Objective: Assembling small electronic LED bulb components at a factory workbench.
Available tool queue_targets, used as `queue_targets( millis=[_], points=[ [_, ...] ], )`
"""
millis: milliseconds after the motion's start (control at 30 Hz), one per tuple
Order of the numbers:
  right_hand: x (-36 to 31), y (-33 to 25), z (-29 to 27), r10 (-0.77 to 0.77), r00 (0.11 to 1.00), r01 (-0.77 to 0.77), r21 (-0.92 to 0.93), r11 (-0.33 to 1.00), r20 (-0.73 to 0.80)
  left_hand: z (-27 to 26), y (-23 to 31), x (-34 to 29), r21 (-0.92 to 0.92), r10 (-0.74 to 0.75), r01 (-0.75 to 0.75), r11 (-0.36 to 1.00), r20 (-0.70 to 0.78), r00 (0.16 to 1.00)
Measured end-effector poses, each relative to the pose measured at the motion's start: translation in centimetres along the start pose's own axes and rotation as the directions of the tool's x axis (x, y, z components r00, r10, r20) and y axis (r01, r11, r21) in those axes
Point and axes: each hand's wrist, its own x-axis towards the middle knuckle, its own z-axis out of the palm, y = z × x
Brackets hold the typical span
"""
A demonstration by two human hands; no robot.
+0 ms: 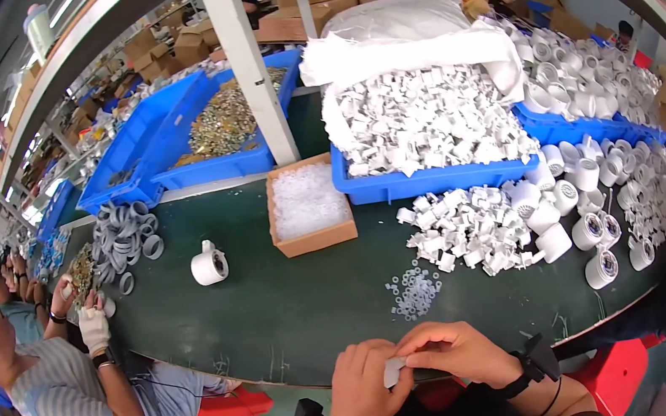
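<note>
Close to me at the table's front edge, my left hand (366, 384) is closed around a small white plastic part (393, 371). My right hand (460, 352) meets it there, thumb and forefinger pinched together at the part's upper edge. Whatever sits between those right fingertips is too small or hidden to name. Just beyond my hands lies a scatter of small translucent rings (415, 292). A heap of white plastic parts (468, 231), similar in colour to the held one, spreads behind them to the right.
A cardboard box (316, 242) of clear small pieces stands mid-table, with a blue tray (432, 183) of white parts behind. White cylindrical housings (553, 243) crowd the right; one housing (208, 265) stands alone. Grey rings (123, 237) lie left, near a co-worker (77, 388) wearing a glove.
</note>
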Motion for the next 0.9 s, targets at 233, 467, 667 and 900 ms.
queue_targets(
  millis=[233, 467, 667, 900],
  points=[
    [-0.2, 1.6, 0.9, 0.149, 0.988, -0.138, 0.214, 0.967, -0.037, 0.4, 0.5, -0.1, 0.0, 0.005, -0.005, 1.0, -0.045, 0.999],
    [-0.5, 0.3, 2.0, 0.165, 0.978, -0.11, 0.36, 0.926, -0.125, 1.2, 0.2, -0.9, -0.014, -0.02, 0.018, 1.0, -0.15, 0.989],
    [-0.5, 1.5, 1.7, 0.143, 0.986, -0.12, 0.241, 0.963, -0.083, 0.9, -0.4, -1.2, -0.042, -0.012, 0.006, 0.999, -0.126, 0.992],
    [-1.4, 2.3, 3.1, -0.103, 0.977, 0.071, -0.17, 0.983, -0.189, -1.0, -1.4, 0.0, 0.038, 0.041, -0.043, 0.998, 0.029, 0.999]
  ],
)
